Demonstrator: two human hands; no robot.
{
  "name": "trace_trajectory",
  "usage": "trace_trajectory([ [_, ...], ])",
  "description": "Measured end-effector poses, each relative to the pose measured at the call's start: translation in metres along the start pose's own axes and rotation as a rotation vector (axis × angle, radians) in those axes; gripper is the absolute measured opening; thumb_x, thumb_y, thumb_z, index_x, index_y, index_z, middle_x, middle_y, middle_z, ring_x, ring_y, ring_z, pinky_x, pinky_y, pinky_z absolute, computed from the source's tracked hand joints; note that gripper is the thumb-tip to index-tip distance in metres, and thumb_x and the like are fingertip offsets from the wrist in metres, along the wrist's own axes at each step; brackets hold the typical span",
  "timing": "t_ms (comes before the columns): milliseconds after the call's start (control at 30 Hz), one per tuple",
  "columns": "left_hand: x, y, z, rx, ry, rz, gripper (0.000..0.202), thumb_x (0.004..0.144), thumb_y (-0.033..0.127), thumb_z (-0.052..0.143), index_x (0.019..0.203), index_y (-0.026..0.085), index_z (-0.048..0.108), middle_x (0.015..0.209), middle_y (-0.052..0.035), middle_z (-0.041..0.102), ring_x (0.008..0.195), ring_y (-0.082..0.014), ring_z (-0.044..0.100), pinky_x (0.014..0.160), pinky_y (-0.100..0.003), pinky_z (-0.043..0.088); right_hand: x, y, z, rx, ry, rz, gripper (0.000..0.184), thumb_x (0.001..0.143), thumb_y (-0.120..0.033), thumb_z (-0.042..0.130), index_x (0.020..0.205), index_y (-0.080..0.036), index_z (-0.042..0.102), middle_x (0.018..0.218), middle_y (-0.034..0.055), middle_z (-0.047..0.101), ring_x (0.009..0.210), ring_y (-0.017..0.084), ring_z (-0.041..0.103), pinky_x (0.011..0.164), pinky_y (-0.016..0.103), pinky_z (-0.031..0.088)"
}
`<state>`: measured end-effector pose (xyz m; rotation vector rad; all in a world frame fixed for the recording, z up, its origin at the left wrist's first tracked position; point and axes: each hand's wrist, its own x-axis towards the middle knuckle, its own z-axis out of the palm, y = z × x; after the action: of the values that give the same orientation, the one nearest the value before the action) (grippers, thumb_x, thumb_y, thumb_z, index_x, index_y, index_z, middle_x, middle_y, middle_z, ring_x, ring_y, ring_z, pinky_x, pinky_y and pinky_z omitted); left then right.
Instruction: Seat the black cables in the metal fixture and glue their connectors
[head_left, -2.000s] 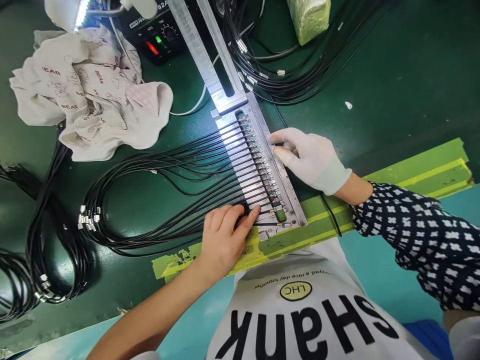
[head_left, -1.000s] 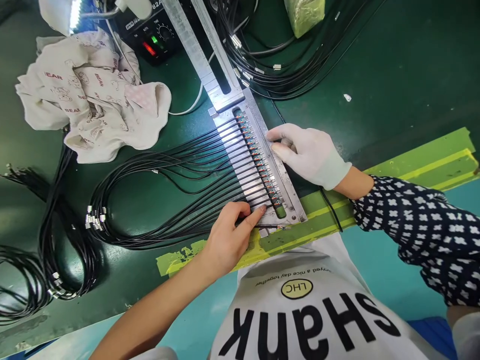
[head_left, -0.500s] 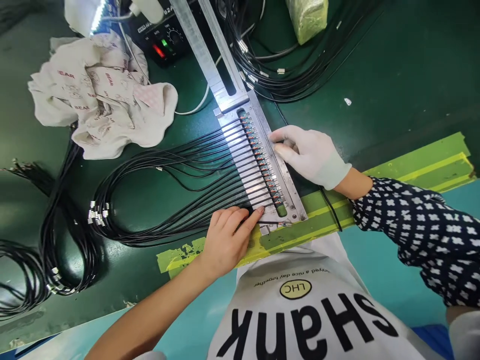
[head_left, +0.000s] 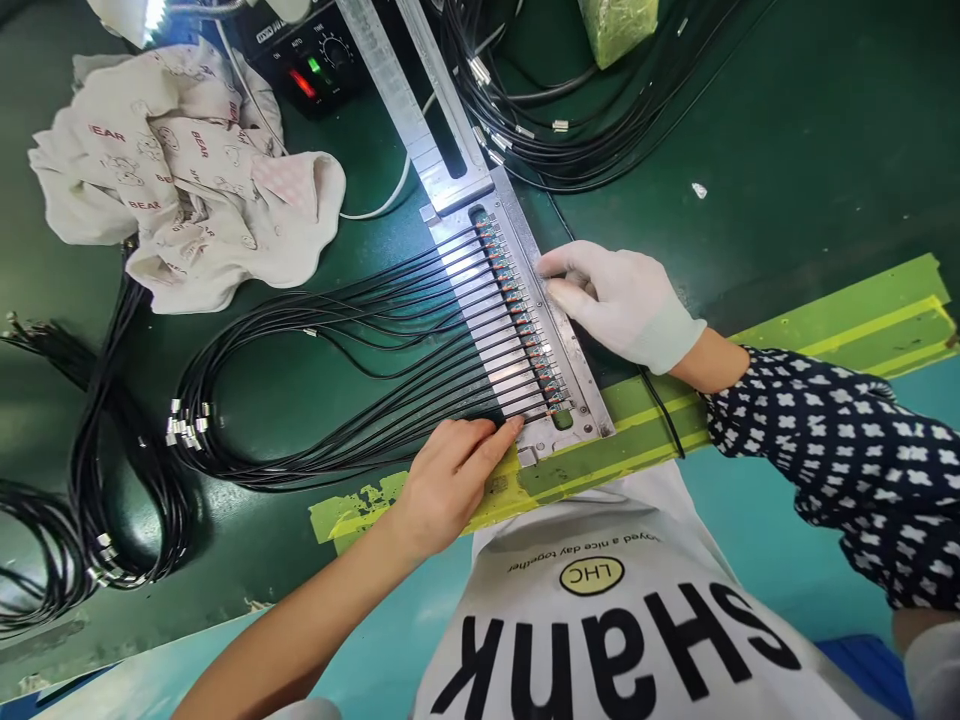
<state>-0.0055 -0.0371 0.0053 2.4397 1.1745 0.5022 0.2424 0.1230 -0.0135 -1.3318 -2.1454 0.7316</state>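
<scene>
A metal comb fixture [head_left: 583, 378] lies slanted on the dark green bench, with several black cables [head_left: 337, 330] laid side by side in its slots, their stripped coloured ends in the centre channel. My bare left hand [head_left: 446, 485] is at the fixture's near end, fingers held together, the index finger pressing the nearest black cable into the last slot. My right hand [head_left: 626, 300], in a white glove, rests on the fixture's right rail with its fingers bent and pressed onto the metal.
A crumpled printed cloth [head_left: 187, 170] lies at back left beside a control box [head_left: 307, 60] with red and green lights. More black cable bundles lie at the left [head_left: 97, 480] and back [head_left: 570, 140]. A green-wrapped pack [head_left: 619, 25] stands at the back. Yellow-green tape [head_left: 825, 330] marks the bench edge.
The loose wire end that stuck out past the fixture's near end now lies in its slot. My left index finger has slid up onto the cable. My right hand has stayed on the rail.
</scene>
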Motion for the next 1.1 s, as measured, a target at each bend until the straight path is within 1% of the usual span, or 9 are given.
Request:
trace_trajectory([
  [300,0.005,-0.003,0.001,0.038,-0.057,0.053,0.052,0.092,-0.001,0.046,0.144,0.008,0.049,0.104,-0.0153,0.061,0.092,-0.0218,0.055,0.078,-0.035,0.045,0.001,-0.001,-0.001,0.008,-0.012,0.006,0.026,0.096,-0.036,0.054,0.115,-0.026,0.069,0.084,-0.0050,0.071,0.075,0.015,0.066,0.072,0.029,0.045],
  [533,0.002,0.001,0.010,0.073,-0.003,0.041,0.059,0.094,0.002,0.049,0.151,0.013,0.039,0.110,-0.0151,0.062,0.096,-0.0216,0.057,0.079,-0.034,0.046,0.001,-0.001,-0.001,0.008,-0.018,-0.012,0.027,0.096,-0.036,0.054,0.116,-0.025,0.069,0.084,-0.0046,0.072,0.075,0.015,0.067,0.072,0.029,0.045],
  [667,-0.005,0.012,0.017,0.300,0.067,-0.081,0.051,0.092,0.008,0.058,0.141,0.019,0.054,0.110,-0.0133,0.062,0.103,-0.0249,0.056,0.087,-0.038,0.044,0.001,0.000,-0.001,0.012,-0.030,-0.002,0.028,0.097,-0.036,0.052,0.116,-0.024,0.069,0.087,-0.0038,0.072,0.077,0.016,0.067,0.074,0.030,0.046],
  [767,-0.008,0.017,0.019,0.371,0.061,-0.061,0.048,0.092,0.008,0.056,0.139,0.015,0.057,0.098,-0.0102,0.064,0.092,-0.0224,0.055,0.078,-0.036,0.039,0.002,0.000,-0.002,0.002,-0.037,0.004,0.027,0.097,-0.037,0.053,0.117,-0.026,0.068,0.088,-0.0041,0.072,0.079,0.016,0.067,0.074,0.029,0.045],
  [833,-0.006,0.019,0.017,0.353,0.042,-0.042,0.046,0.092,0.008,0.055,0.138,0.012,0.056,0.094,-0.0092,0.065,0.088,-0.0216,0.055,0.073,-0.035,0.037,0.004,-0.002,-0.003,-0.032,-0.047,0.017,0.027,0.098,-0.039,0.053,0.117,-0.027,0.067,0.085,-0.0042,0.072,0.078,0.017,0.067,0.073,0.029,0.044],
  [900,-0.002,0.022,0.015,0.313,0.047,-0.071,0.043,0.092,0.013,0.056,0.136,0.012,0.056,0.093,-0.0086,0.066,0.087,-0.0214,0.055,0.072,-0.035,0.036,0.005,-0.007,-0.003,-0.088,-0.087,0.035,0.030,0.096,-0.044,0.055,0.119,-0.027,0.066,0.084,-0.0032,0.073,0.077,0.019,0.068,0.073,0.031,0.043],
  [933,0.000,0.024,0.015,0.282,0.050,-0.082,0.042,0.093,0.018,0.058,0.134,0.013,0.057,0.094,-0.0087,0.066,0.087,-0.0216,0.055,0.073,-0.035,0.036,0.005,-0.011,-0.002,-0.120,-0.113,0.043,0.035,0.095,-0.048,0.057,0.122,-0.027,0.065,0.086,-0.0018,0.074,0.079,0.020,0.068,0.075,0.032,0.042],
  [1000,0.004,0.028,0.017,0.224,0.076,-0.083,0.037,0.093,0.029,0.061,0.126,0.013,0.059,0.095,-0.0087,0.066,0.086,-0.0214,0.056,0.073,-0.035,0.038,0.004,-0.018,0.001,-0.190,-0.145,0.040,0.045,0.093,-0.052,0.059,0.130,-0.027,0.061,0.101,0.0034,0.076,0.089,0.025,0.068,0.081,0.036,0.042],
  [1100,0.003,0.033,0.025,0.175,0.149,-0.049,0.017,0.096,0.026,0.059,0.108,0.014,0.060,0.090,-0.0071,0.066,0.082,-0.0194,0.055,0.073,-0.033,0.041,-0.004,-0.029,0.006,-0.245,-0.120,-0.009,0.039,0.099,-0.041,0.052,0.135,-0.027,0.058,0.119,0.0064,0.072,0.105,0.026,0.066,0.089,0.037,0.040],
])
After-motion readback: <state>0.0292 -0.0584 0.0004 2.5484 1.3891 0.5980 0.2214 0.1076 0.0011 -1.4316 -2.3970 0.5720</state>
